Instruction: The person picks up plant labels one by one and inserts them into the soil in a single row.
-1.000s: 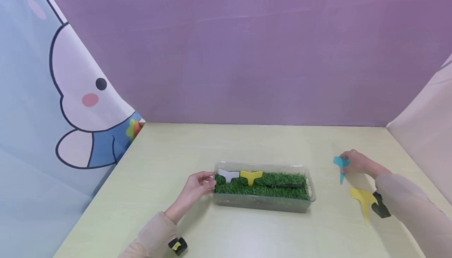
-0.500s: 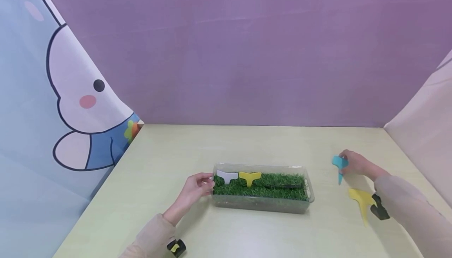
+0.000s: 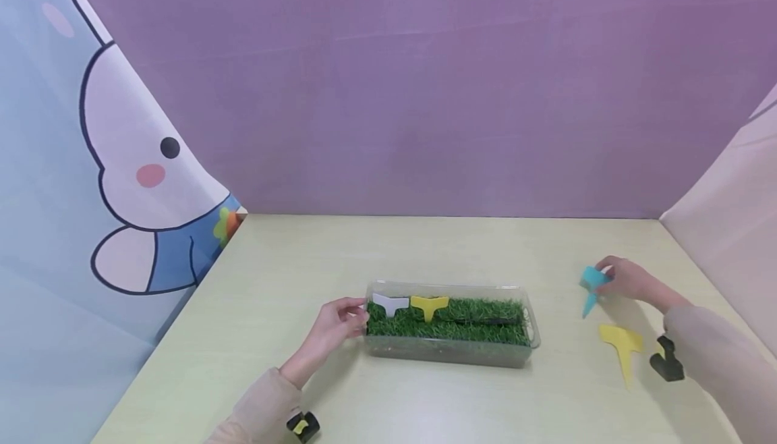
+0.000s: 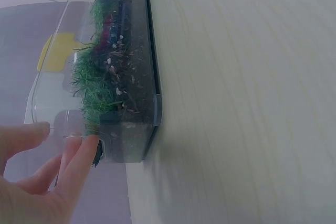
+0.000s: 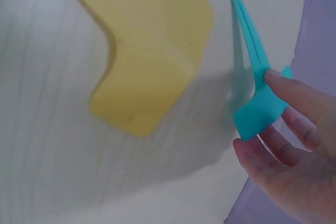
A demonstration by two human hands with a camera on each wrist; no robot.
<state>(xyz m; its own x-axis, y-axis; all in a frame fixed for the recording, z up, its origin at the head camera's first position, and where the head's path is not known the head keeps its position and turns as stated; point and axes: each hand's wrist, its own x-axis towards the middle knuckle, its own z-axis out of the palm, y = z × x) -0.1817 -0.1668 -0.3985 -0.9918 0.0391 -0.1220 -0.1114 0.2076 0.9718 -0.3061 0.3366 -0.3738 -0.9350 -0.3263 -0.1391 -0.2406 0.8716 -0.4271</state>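
purple backdrop (image 3: 425, 93) behind | cartoon-printed blue sheet (image 3: 42, 228) left | whitish sheet (image 3: 740, 187) right | pale wood-grain table (image 3: 303, 248)

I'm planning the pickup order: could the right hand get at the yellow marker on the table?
Probably, yes: the yellow marker lies uncovered near the right hand, though that hand holds a turquoise marker, which might hinder.

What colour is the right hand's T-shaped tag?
The tag is turquoise, clearest in the right wrist view.

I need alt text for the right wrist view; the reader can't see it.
A right hand pinches a turquoise T-shaped label over a pale table. A yellow label lies on the table, cut off by the picture's top edge.
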